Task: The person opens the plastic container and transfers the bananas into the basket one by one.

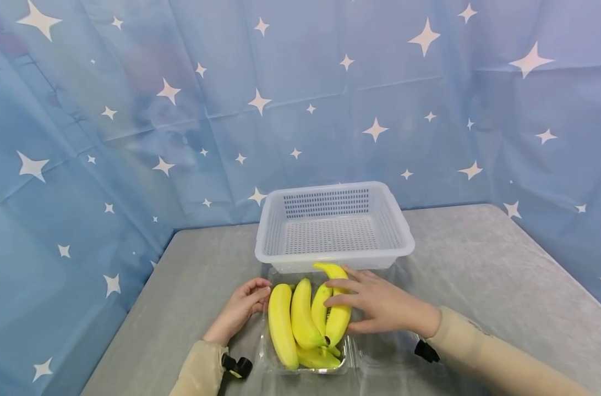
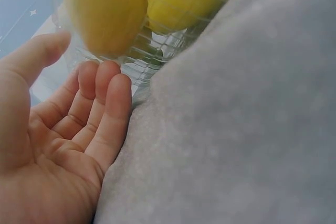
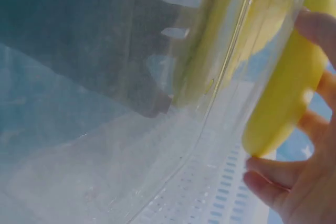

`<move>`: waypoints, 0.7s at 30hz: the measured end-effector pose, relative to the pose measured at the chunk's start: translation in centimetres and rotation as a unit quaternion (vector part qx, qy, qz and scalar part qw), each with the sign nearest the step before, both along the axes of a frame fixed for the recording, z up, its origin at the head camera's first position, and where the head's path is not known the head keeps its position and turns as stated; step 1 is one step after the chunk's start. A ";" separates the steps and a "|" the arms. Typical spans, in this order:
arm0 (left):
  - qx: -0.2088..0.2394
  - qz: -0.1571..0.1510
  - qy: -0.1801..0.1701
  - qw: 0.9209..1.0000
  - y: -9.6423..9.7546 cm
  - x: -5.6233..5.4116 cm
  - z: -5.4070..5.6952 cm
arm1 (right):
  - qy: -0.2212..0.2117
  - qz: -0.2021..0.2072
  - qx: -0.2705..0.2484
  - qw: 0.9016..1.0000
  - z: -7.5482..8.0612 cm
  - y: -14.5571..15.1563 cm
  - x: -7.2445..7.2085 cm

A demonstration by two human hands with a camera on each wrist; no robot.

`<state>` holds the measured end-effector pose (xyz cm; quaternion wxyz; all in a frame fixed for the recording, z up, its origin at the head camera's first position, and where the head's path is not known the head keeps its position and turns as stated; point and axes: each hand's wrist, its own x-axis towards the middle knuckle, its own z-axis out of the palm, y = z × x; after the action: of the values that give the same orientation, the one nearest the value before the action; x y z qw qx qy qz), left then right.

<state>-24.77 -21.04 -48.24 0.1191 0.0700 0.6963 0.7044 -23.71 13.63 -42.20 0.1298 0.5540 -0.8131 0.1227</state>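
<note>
A person's right hand (image 1: 384, 302) is gripping a yellow banana (image 1: 339, 319) between thumb and bent fingers, the fruit leaning at the 3 o'clock side of a clear plastic tray (image 1: 271, 355); fingers are hiding part of its skin. At 10 o'clock, the left hand (image 1: 238, 308) is reaching toward the tray's edge, its fingers lying side by side and loosely bent, its thumb standing apart; whether the fingertips are touching plastic cannot be told. More bananas (image 1: 280, 327) are filling the tray, one at 6 o'clock showing only partly beneath the others, leaving the full count unclear. At 12 o'clock, a white perforated basket (image 1: 335, 257) is standing just behind on a gray tablecloth (image 1: 479, 264), before a blue star-print backdrop (image 1: 325, 154). A transparent sheet (image 3: 105, 140) is crossing the right wrist view, blurring the fruit behind it. The left wrist view is cutting off the bananas' tops, while the frame's bottom edge is cropping both beige sleeves (image 1: 201, 368).
</note>
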 end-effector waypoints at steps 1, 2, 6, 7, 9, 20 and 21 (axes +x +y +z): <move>0.000 0.000 0.000 1.000 0.0 0.0 0.0 | -0.001 0.000 0.000 1.000 0.0 0.1 0.0; -0.001 -0.001 0.001 1.000 0.0 0.0 0.1 | -0.004 0.000 0.001 1.000 -0.1 0.2 0.1; -0.001 -0.001 0.000 1.000 0.0 0.0 0.0 | -0.016 0.004 0.004 1.000 -0.2 0.4 0.1; -0.002 -0.001 0.001 1.000 0.0 0.0 0.0 | -0.017 0.007 0.005 1.000 -0.2 0.4 0.1; -0.004 -0.002 0.001 1.000 0.0 0.0 0.0 | -0.017 0.014 0.003 1.000 -0.3 0.4 0.0; -0.003 0.000 0.000 1.000 0.0 0.0 0.1 | -0.067 0.020 -0.011 0.997 -0.6 0.2 0.0; -0.003 -0.001 0.000 1.000 0.0 0.0 0.1 | -0.072 0.021 -0.013 0.997 -0.6 0.2 0.1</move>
<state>-24.77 -21.00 -48.18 0.1201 0.0702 0.6986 0.7018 -23.66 13.79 -42.79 0.0755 0.5586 -0.8071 0.1759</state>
